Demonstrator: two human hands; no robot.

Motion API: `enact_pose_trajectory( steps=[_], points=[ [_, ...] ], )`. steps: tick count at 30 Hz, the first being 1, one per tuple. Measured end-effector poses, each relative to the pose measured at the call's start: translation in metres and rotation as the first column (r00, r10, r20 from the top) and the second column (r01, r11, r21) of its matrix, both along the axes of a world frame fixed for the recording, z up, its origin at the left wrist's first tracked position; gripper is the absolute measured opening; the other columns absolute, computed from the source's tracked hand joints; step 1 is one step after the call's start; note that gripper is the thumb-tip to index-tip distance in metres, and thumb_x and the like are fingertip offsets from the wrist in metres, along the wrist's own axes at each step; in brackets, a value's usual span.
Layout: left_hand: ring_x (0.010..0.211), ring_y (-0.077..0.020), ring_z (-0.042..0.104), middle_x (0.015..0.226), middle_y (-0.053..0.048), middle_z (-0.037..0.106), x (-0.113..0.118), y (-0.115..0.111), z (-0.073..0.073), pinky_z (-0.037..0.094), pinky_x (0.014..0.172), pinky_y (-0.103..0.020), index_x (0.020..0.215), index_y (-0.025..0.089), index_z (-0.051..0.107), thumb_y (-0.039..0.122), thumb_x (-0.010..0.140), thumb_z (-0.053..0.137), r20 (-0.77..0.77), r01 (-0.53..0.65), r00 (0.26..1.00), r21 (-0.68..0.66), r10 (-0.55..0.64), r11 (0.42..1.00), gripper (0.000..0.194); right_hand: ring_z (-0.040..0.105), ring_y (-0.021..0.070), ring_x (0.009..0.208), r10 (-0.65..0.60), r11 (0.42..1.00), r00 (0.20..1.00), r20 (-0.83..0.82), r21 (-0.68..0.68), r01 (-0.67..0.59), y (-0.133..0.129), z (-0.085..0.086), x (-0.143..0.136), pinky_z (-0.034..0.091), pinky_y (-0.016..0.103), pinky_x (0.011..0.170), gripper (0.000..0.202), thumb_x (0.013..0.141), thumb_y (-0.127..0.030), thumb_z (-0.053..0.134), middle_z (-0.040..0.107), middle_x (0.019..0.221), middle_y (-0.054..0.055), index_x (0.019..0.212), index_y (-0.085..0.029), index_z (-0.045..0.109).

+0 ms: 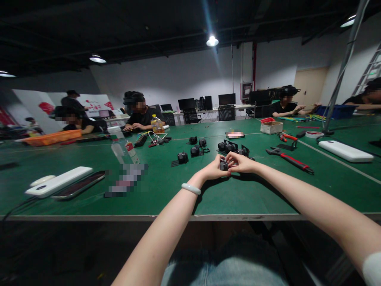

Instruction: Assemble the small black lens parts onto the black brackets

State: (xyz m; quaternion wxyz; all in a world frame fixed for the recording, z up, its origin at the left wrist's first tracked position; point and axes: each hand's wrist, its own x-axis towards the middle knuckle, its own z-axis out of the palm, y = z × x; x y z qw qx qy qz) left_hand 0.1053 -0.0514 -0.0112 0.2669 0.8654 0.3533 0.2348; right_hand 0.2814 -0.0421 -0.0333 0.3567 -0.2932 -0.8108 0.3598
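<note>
My left hand (214, 168) and my right hand (240, 163) meet over the green table, both closed around one small black boxy part (223, 164). Its exact kind I cannot make out, as fingers cover much of it. A pale bangle (191, 188) circles my left wrist. Just beyond my hands sits a cluster of similar black parts (228, 147), some with flat plates. More of them, including a black part on a slotted plate (182, 157) and another black part (195, 151), lie to the left of my hands.
On the right lie an adjustable wrench (290, 159), a white power bank (345, 151) and a small box (271, 126). To the left are another white power bank (59, 181), a phone (79, 185) and a clear bottle (118, 147). Several people work around the table.
</note>
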Motion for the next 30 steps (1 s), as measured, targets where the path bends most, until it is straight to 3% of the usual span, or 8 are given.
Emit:
enact_pose_trajectory(
  steps=[30],
  points=[
    [0.072, -0.0124, 0.045, 0.081, -0.001, 0.043, 0.0002, 0.0, 0.0007, 0.039, 0.059, -0.023, 0.1, 0.015, 0.03, 0.034, 0.054, 0.058, -0.022, -0.014, 1.0, 0.004, 0.015, 1.0, 0.057, 0.052, 0.0136, 0.075, -0.098, 0.988, 0.989, 0.11, 0.133, 0.083, 0.0033, 0.0014, 0.0015, 0.041, 0.027, 0.068, 0.026, 0.066, -0.025, 0.052, 0.056, 0.084, 0.004, 0.089, -0.014, 0.052]
  ],
)
